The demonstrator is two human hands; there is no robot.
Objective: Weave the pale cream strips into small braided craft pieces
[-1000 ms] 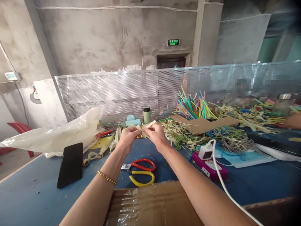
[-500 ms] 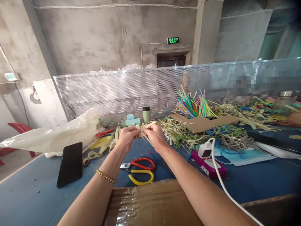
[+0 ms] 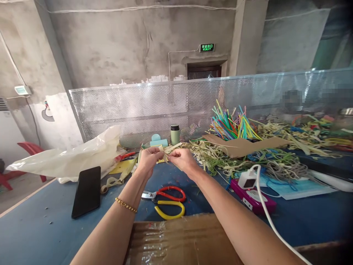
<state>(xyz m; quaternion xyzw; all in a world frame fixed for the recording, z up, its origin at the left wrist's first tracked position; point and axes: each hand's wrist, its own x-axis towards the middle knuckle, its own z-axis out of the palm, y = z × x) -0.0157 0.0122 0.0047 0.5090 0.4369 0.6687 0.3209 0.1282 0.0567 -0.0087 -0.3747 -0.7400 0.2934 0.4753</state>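
Observation:
Both my hands are raised over the blue table [image 3: 41,235], close together. My left hand [image 3: 149,160] and my right hand [image 3: 183,160] each pinch the same bundle of pale yellow flat strips [image 3: 164,154], fingers closed on it. The strips stick out between the hands and slant up to the right. A gold bracelet sits on my left wrist. Below the hands lie scissors with red and yellow handles [image 3: 168,200].
A black phone [image 3: 86,191] lies at left beside a white plastic bag [image 3: 71,156]. A heap of loose strips and coloured straws [image 3: 234,127] covers the right side. A purple device with a white charger [image 3: 250,191] and cable, a green cup [image 3: 174,134], and a cardboard box [image 3: 182,241] near me.
My hands have dropped a little and drawn the strip bundle lower and closer together. The camera has shifted slightly left.

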